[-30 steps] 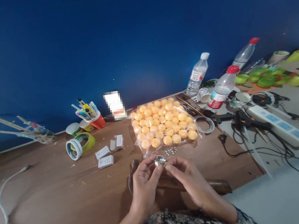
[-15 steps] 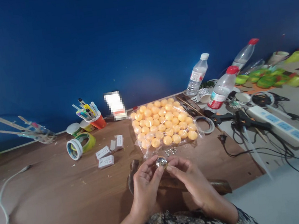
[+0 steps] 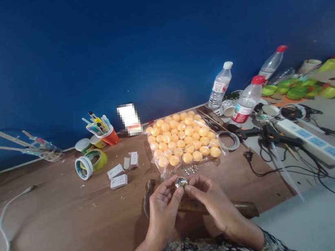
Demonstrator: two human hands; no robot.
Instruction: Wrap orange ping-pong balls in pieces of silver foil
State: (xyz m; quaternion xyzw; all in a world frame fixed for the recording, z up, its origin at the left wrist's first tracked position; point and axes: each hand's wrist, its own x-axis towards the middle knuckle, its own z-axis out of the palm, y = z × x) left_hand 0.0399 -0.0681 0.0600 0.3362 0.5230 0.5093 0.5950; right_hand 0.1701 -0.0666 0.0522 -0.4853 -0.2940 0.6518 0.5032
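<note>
— Hands first: what are they doing?

— Both meet over the near edge of the tabletop (image 3: 59, 222). The left hand (image 3: 163, 208) and the right hand (image 3: 214, 201) pinch one small shiny metal piece (image 3: 180, 181) between their fingertips, each closed on a side of it, raised just above the wood, probably so the piece can be turned and worked from both sides.

— And under the hands?

— A dark wooden block (image 3: 243, 208) lies beneath the wrists, mostly hidden by them.

— What is close by?

— Just beyond the fingertips sits a little cluster of silver bits (image 3: 192, 169), and behind that a clear bag of orange balls (image 3: 183, 140), near enough to crowd the space ahead.

— Further off?

— Left: small white boxes (image 3: 118, 176), tape rolls (image 3: 90, 163), a red cup of pens (image 3: 107, 133). Right: water bottles (image 3: 246, 100), a white power strip (image 3: 314, 141) and tangled black cables (image 3: 315, 167), well apart from the hands.
</note>
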